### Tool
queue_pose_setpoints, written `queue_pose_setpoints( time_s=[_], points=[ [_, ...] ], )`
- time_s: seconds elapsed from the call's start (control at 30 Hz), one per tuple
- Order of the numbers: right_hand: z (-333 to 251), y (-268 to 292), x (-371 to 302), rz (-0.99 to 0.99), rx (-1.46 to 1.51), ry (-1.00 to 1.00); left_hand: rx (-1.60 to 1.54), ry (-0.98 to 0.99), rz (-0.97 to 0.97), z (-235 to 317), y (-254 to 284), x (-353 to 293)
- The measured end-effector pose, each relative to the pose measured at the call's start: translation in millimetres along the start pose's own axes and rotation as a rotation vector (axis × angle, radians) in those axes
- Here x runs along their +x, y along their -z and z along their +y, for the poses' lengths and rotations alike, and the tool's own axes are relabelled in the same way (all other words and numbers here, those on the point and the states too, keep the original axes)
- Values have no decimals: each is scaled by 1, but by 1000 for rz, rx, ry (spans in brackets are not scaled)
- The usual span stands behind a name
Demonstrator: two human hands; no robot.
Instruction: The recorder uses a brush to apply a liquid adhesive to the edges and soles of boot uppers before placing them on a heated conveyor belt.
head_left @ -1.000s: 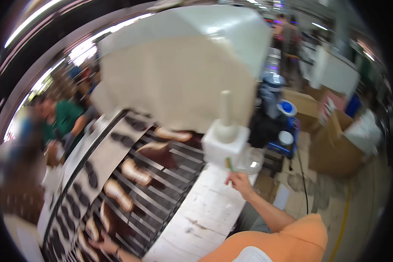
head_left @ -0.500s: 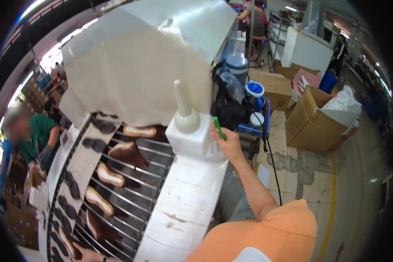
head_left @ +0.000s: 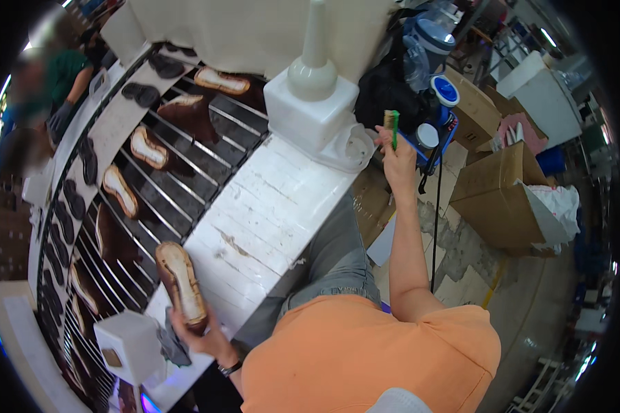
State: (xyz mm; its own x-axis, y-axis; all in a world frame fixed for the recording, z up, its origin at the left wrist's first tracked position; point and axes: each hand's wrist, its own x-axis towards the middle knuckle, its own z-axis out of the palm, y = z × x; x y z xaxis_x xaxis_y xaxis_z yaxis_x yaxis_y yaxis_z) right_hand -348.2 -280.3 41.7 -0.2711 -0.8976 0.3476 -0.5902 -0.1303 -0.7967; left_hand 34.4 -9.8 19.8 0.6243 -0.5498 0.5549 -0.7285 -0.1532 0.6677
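My left hand (head_left: 210, 337) is closed around the heel end of a brown shoe upper (head_left: 179, 277), its pale bottom turned up, above the white ledge (head_left: 244, 227). On the right, my right hand (head_left: 398, 164) grips a small brush (head_left: 394, 129) with a green handle and light bristles, held upright. Just left of that hand a clear plastic cup (head_left: 356, 146) sits beside a white square bottle (head_left: 308, 103) with a long spout. Several more brown shoe uppers (head_left: 149, 148) lie bottom up on the metal rod conveyor (head_left: 176, 196).
Black soles (head_left: 86, 160) line a pale belt on the conveyor's far side. A white box (head_left: 127, 346) and a grey cloth (head_left: 173, 341) are near my left hand. A person in green (head_left: 69, 76) stands across. Cardboard boxes (head_left: 492, 193) and a hanging black cable (head_left: 435, 234) are at right.
My left hand has come from the conveyor's lower left toward me and now holds a shoe upper above the ledge. The right hand keeps the brush, now more upright. The view has shifted.
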Motion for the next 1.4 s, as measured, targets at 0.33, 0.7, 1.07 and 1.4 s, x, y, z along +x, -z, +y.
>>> queue_pose_setpoints(
  time_s=[0.33, 0.7, 1.07, 1.4],
  points=[
    [18, 6, -26, -46, -46, -54, 244, -100, -419, 30, -36, 15],
    [22, 34, -25, -203, -423, 89, 180, 448, -467, -18, -49, 45],
    [10, 19, 2, -384, -707, 209, 275, 383, -511, -36, -48, 51],
    [71, 30, -6, -400, 128, -256, -289, 539, -498, -66, -33, 66]
  ],
)
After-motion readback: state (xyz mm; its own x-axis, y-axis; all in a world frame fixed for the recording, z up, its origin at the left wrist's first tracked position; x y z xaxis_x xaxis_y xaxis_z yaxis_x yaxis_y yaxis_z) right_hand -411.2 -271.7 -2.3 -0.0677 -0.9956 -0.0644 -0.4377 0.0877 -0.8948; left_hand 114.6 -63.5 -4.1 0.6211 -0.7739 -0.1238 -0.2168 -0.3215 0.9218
